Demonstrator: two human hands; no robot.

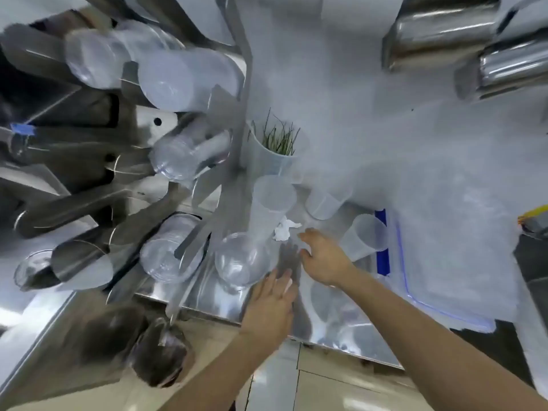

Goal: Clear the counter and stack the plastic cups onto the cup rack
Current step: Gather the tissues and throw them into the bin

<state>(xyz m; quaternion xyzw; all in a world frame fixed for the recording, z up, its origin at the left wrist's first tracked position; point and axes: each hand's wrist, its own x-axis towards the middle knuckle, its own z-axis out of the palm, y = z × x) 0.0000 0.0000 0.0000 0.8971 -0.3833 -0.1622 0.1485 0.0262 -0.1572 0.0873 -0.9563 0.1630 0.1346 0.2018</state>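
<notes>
Several plastic cups stand on the steel counter (332, 315): a tall frosted stack (271, 203), a clear cup (241, 261) lying toward me, a frosted cup (324, 201) and another tilted one (366, 235) at the right. A crumpled white tissue (284, 229) lies between them. The steel cup rack (98, 179) at the left holds stacks of cups (184, 81) in its slots. My left hand (271, 304) hovers flat and open just below the clear cup. My right hand (323, 256) is open beside the tissue, fingers pointing toward it.
A white cup with green stalks (275, 152) stands behind the stack. A clear lidded box with blue trim (444, 256) sits at the right. Steel cylinders (439, 34) hang at the top right. The counter's front edge runs below my hands, tiled floor beneath.
</notes>
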